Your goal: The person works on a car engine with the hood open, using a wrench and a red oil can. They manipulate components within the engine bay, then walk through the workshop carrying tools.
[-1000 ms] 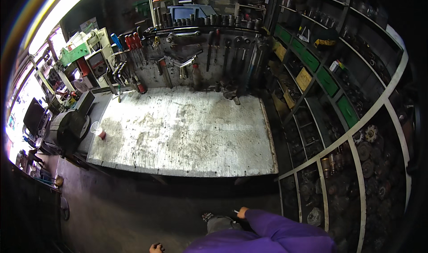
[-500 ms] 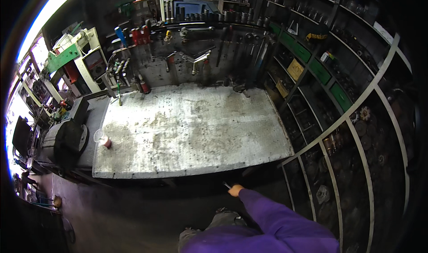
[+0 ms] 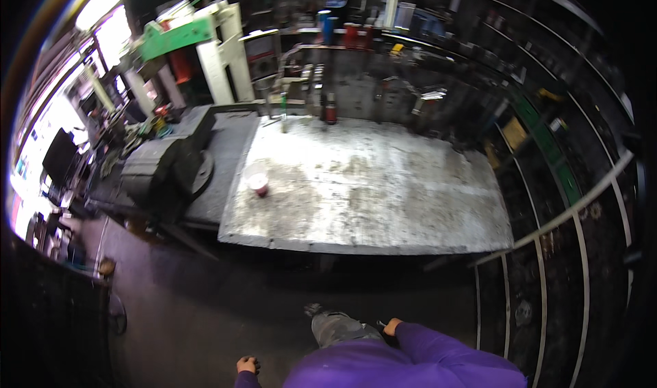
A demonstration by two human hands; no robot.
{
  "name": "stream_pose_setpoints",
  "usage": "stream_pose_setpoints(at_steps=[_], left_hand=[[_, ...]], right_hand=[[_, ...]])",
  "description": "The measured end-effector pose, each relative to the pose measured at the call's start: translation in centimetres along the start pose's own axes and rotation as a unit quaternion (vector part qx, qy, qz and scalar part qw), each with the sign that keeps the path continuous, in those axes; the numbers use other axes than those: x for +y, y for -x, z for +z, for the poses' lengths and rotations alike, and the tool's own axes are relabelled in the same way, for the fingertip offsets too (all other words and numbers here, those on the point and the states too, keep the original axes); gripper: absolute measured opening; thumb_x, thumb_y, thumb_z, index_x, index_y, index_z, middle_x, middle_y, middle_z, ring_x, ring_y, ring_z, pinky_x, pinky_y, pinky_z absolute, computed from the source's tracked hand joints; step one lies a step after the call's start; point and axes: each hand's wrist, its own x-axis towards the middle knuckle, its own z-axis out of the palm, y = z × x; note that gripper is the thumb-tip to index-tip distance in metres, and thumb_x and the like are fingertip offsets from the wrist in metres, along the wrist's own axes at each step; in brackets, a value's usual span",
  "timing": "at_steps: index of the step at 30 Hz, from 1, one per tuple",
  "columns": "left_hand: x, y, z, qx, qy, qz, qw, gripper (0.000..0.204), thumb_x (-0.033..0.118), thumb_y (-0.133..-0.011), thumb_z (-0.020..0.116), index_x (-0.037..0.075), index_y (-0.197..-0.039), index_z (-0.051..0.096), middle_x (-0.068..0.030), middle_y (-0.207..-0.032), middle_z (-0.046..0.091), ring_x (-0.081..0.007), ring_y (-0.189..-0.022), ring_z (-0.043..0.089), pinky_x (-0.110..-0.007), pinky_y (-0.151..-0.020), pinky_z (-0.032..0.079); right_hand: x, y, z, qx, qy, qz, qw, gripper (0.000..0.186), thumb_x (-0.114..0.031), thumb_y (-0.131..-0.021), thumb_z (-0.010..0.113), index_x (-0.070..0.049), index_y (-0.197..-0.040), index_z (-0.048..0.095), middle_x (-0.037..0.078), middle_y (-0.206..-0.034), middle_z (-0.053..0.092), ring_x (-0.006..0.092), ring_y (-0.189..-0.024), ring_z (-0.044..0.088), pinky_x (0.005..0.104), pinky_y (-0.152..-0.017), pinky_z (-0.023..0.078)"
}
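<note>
At the lower edge, my right hand (image 3: 392, 327) is closed around a slim silver metal tool (image 3: 381, 324); only its short tip shows, too small to name its kind. My left hand (image 3: 247, 365) hangs low at my left side with fingers curled in; whether anything lies inside them is hidden. Both hands are in front of the workbench (image 3: 383, 210), away from its near edge and touching nothing on it. Toward the bench top's left end stands a clear cup (image 3: 259, 184) with reddish liquid at its bottom.
A large dark bench vise (image 3: 161, 172) sits left of the bench top. Hand tools hang on the dark back panel (image 3: 363, 80), near a red bottle (image 3: 331, 109). Metal shelving (image 3: 582, 272) runs along the right. A green and white machine (image 3: 178, 40) stands at far left.
My view has swung left, so the bench sits farther right in the picture. My left hand has come into view. My right hand, still holding the tool, has drawn back toward my body.
</note>
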Motion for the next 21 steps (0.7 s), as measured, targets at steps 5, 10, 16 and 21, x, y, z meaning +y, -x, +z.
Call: stream_pose_setpoints(at_steps=[5, 10, 16, 21], left_hand=[[1.1, 0.2, -2.0, -0.061, -0.030, -0.004, 0.998, 0.032, 0.010, -0.088, 0.070, -0.007, -0.114, 0.067, -0.0153, -0.092, 0.072, -0.0235, -0.070, 0.071, -0.034, -0.061, 0.055], [0.5, -0.3, -11.7, 0.016, 0.047, -0.035, 0.998, 0.027, 0.011, -0.088, 0.071, -0.003, -0.111, 0.069, -0.0130, -0.088, 0.072, -0.0229, -0.066, 0.069, -0.034, -0.060, 0.056], [-3.5, -3.5, -22.9, 0.163, 0.183, -0.151, 0.958, 0.018, 0.010, -0.089, 0.064, 0.001, -0.104, 0.066, -0.0130, -0.088, 0.068, -0.0283, -0.066, 0.067, -0.042, -0.052, 0.054], [-6.8, -11.0, -28.7, 0.094, 0.084, -0.134, 0.983, 0.021, 0.014, -0.088, 0.064, 0.004, -0.107, 0.065, -0.0122, -0.085, 0.067, -0.0286, -0.066, 0.066, -0.043, -0.053, 0.053]], right_hand=[[-13.7, -5.8, -2.4, 0.015, 0.037, -0.052, 0.998, 0.050, -0.036, -0.082, 0.061, 0.000, -0.115, 0.073, 0.026, -0.119, 0.069, 0.0393, -0.116, 0.066, 0.0426, -0.099, 0.052], [-31.2, -9.8, -2.1, 0.008, 0.173, -0.214, 0.961, 0.046, -0.035, -0.086, 0.054, -0.003, -0.112, 0.075, 0.025, -0.118, 0.070, 0.0399, -0.109, 0.069, 0.0454, -0.093, 0.054], [-53.1, -9.0, 0.4, -0.030, 0.187, -0.258, 0.947, 0.048, -0.030, -0.083, 0.060, -0.002, -0.120, 0.071, 0.026, -0.120, 0.069, 0.0399, -0.113, 0.067, 0.0445, -0.099, 0.052], [-65.9, -8.4, 3.4, 0.009, 0.153, -0.272, 0.950, 0.044, -0.029, -0.082, 0.063, -0.001, -0.113, 0.074, 0.026, -0.113, 0.071, 0.0385, -0.111, 0.068, 0.0427, -0.094, 0.055]])
